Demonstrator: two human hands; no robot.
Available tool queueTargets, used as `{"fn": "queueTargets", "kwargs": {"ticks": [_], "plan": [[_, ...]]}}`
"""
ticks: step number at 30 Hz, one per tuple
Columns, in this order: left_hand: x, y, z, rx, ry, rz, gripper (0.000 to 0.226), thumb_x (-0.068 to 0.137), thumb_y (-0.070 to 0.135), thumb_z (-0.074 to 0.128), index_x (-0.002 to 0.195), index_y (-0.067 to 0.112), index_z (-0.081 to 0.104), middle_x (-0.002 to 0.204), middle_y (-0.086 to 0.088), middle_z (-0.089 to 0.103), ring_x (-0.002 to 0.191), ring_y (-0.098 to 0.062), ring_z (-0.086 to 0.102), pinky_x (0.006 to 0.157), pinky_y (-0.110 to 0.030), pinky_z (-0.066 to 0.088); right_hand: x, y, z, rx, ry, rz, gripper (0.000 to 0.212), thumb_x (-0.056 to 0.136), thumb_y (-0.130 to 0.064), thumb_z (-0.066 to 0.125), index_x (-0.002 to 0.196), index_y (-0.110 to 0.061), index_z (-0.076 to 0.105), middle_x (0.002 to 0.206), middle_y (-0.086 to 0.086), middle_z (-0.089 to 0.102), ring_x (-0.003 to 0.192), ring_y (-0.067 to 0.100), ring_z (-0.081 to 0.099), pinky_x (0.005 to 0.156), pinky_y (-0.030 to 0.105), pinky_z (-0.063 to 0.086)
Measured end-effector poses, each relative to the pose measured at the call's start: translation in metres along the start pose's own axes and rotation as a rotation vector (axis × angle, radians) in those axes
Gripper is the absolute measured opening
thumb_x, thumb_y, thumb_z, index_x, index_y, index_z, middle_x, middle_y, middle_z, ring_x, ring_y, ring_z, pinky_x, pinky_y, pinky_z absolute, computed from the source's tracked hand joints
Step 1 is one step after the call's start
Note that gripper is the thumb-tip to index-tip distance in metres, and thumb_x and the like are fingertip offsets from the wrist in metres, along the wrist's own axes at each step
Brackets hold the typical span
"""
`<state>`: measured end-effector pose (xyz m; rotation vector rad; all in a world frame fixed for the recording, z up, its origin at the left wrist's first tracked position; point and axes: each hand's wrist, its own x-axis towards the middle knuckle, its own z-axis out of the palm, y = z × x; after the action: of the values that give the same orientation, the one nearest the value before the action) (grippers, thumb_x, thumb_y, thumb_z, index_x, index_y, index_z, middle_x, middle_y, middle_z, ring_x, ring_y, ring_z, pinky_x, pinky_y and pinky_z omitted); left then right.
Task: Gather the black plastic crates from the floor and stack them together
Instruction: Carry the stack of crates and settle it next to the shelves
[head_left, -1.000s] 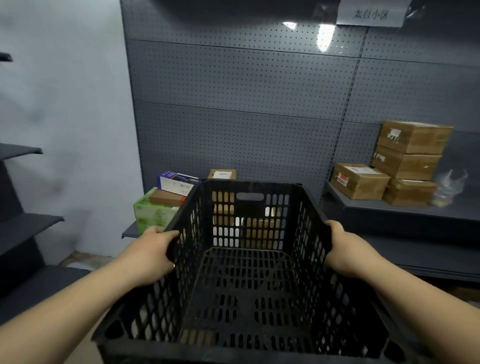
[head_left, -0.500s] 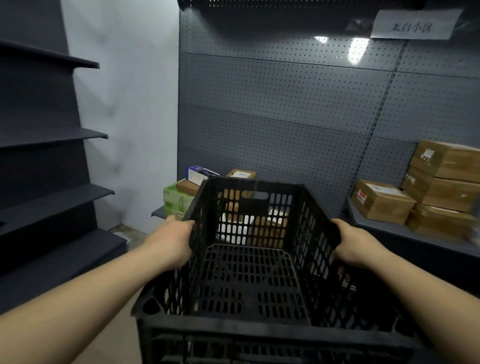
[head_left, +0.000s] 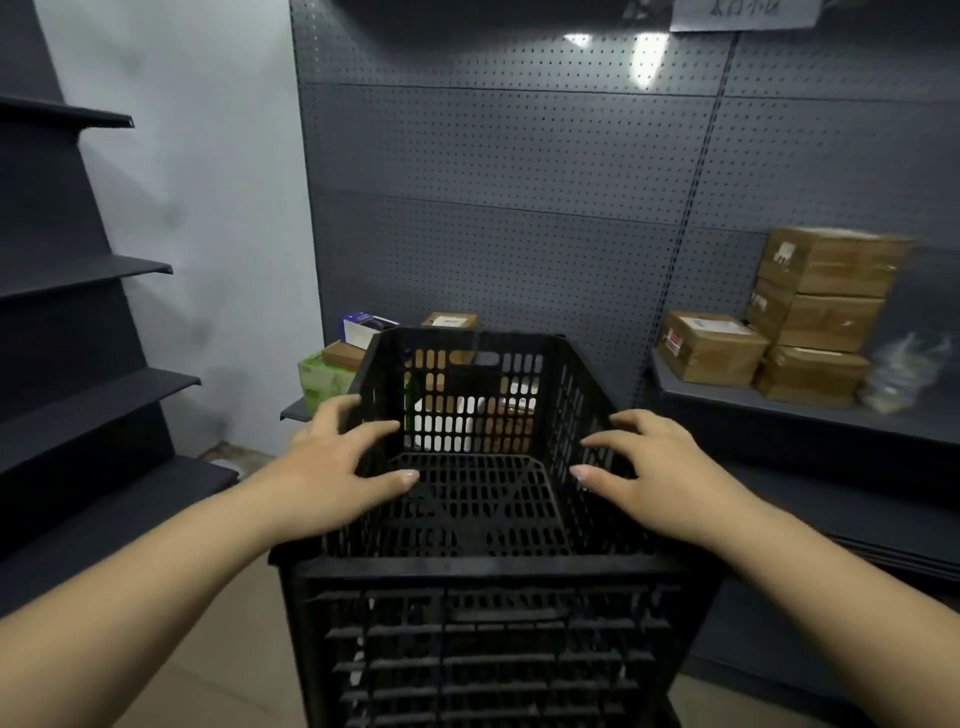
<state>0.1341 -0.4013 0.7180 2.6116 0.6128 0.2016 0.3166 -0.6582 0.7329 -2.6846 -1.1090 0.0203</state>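
Observation:
A black slotted plastic crate (head_left: 483, 566) sits in front of me on top of a stack of black crates (head_left: 483, 670) whose rims show as layered bands below it. My left hand (head_left: 337, 467) hovers over the crate's left wall with fingers spread and holds nothing. My right hand (head_left: 649, 467) is spread the same way over the right wall, also holding nothing. Whether the fingertips touch the rims is not clear.
Dark empty shelves (head_left: 88, 395) stand at the left. A grey pegboard wall (head_left: 493, 208) is behind the crate. Small boxes (head_left: 358, 343) lie on a low shelf behind it, and brown cartons (head_left: 810, 306) are stacked at the right. Tan floor (head_left: 218, 649) shows at lower left.
Both hands gripped the crate's side walls before; now they have let go and spread open above it. The crate has dropped lower onto the stack.

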Motion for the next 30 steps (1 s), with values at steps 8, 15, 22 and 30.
{"fn": "queueTargets", "kwargs": {"ticks": [8, 15, 22, 30], "plan": [[-0.083, -0.007, 0.021, 0.076, -0.024, 0.139, 0.095, 0.050, 0.097, 0.029, 0.130, 0.048, 0.045, 0.139, 0.026, 0.022, 0.139, -0.002, 0.009, 0.114, -0.030, 0.022, -0.062, -0.014, 0.025, -0.194, -0.110, -0.059, 0.096, 0.055, -0.098, 0.008, 0.126, -0.051, 0.050, 0.147, -0.019, 0.033, 0.139, 0.011, 0.024, 0.116, 0.051, 0.010], [-0.081, -0.002, 0.046, -0.115, 0.252, -0.021, 0.063, 0.057, 0.081, 0.052, 0.103, 0.039, 0.064, 0.135, 0.015, 0.035, 0.127, -0.011, 0.038, 0.100, -0.031, 0.038, -0.059, -0.009, 0.028, -0.230, -0.067, 0.024, 0.095, 0.053, -0.098, 0.022, 0.122, -0.042, 0.057, 0.137, -0.016, 0.041, 0.129, 0.016, 0.037, 0.106, 0.049, 0.032], [-0.079, 0.010, 0.052, -0.014, 0.353, 0.030, 0.083, 0.058, 0.092, 0.031, 0.110, 0.038, 0.067, 0.117, 0.020, 0.049, 0.114, -0.008, 0.048, 0.095, -0.027, 0.041, -0.052, 0.009, 0.018, -0.146, 0.038, -0.043, 0.083, 0.049, -0.098, 0.031, 0.100, -0.041, 0.065, 0.115, -0.024, 0.052, 0.113, 0.010, 0.048, 0.092, 0.045, 0.043], [-0.074, 0.058, 0.072, 0.057, 0.416, -0.001, 0.075, 0.066, 0.082, 0.041, 0.128, 0.041, 0.054, 0.134, 0.015, 0.042, 0.122, -0.014, 0.044, 0.098, -0.033, 0.041, -0.039, 0.063, 0.004, -0.134, 0.067, -0.126, 0.082, 0.050, -0.099, 0.030, 0.093, -0.039, 0.067, 0.106, -0.022, 0.055, 0.101, 0.008, 0.054, 0.085, 0.039, 0.049]]}}
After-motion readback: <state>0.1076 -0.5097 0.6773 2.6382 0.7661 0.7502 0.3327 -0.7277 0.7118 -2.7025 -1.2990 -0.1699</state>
